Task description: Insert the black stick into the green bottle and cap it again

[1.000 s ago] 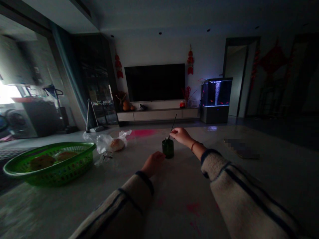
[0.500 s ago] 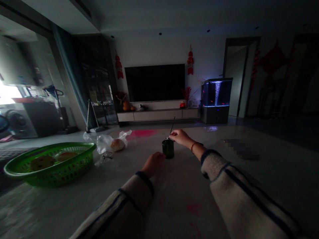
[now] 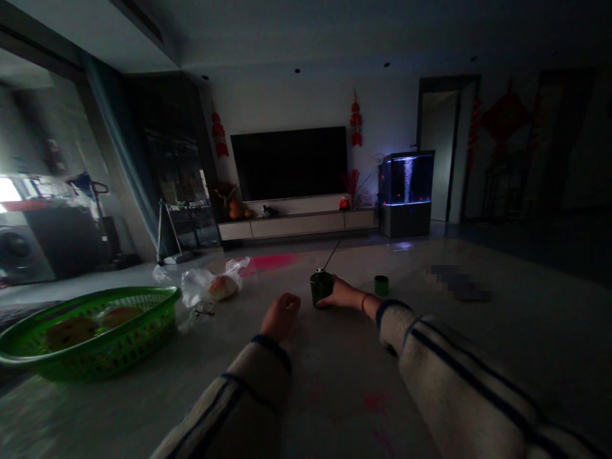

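Observation:
A dark green glass bottle (image 3: 321,288) stands upright on the table, with a thin dark stick (image 3: 333,253) leaning out of its neck to the right. My right hand (image 3: 347,293) is wrapped around the bottle's right side, thumb low on the front; its other fingers are hidden behind the glass. To the left of the bottle and apart from it, my left hand (image 3: 281,317) rests at the tabletop, its fingers curled in and nothing visible in them. A green cap (image 3: 381,285) sits just beyond my right wrist.
On the left is a green plastic basket (image 3: 143,347) with round items in it. Near it lie a clear plastic bag (image 3: 196,287), a bread-like bun (image 3: 223,288) and glasses (image 3: 204,310). A blurred-out flat object (image 3: 461,284) lies on the right of the table (image 3: 335,395).
My right hand has let go of the stick and moved down onto the bottle. My left hand has drawn back left from the bottle's base. The green cap has come into sight.

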Demonstrator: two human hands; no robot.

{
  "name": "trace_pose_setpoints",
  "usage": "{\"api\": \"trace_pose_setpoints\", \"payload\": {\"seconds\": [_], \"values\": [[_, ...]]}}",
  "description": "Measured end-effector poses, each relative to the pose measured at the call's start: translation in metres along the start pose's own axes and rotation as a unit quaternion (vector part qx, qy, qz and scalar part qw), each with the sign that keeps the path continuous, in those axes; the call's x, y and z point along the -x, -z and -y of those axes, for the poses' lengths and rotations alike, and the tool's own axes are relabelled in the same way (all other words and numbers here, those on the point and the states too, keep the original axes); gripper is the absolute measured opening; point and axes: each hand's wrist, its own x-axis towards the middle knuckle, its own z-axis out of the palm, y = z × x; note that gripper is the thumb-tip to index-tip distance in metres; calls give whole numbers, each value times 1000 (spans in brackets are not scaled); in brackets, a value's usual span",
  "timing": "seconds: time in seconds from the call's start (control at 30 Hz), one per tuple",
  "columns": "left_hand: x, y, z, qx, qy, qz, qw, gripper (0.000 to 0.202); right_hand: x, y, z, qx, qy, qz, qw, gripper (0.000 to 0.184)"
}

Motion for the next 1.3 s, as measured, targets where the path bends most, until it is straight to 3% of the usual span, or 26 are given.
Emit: {"api": "trace_pose_setpoints", "payload": {"seconds": [0.17, 0.4, 0.87, 1.3], "values": [[1, 12, 4, -59, 41, 10, 997, 26, 3, -14, -8, -2, -23, -70, 997, 59], [10, 10, -2, -160, 7, 73, 984, 32, 1, -14, -7, 12, -51, -74, 996, 55], [12, 6, 2, -177, -4, 85, 980, 35, -30, -17, -17, 10, -128, -88, 988, 49], [9, 0, 4, -184, -3, 89, 979, 37, -57, -4, -19, -7, -211, -93, 973, 43]]}}
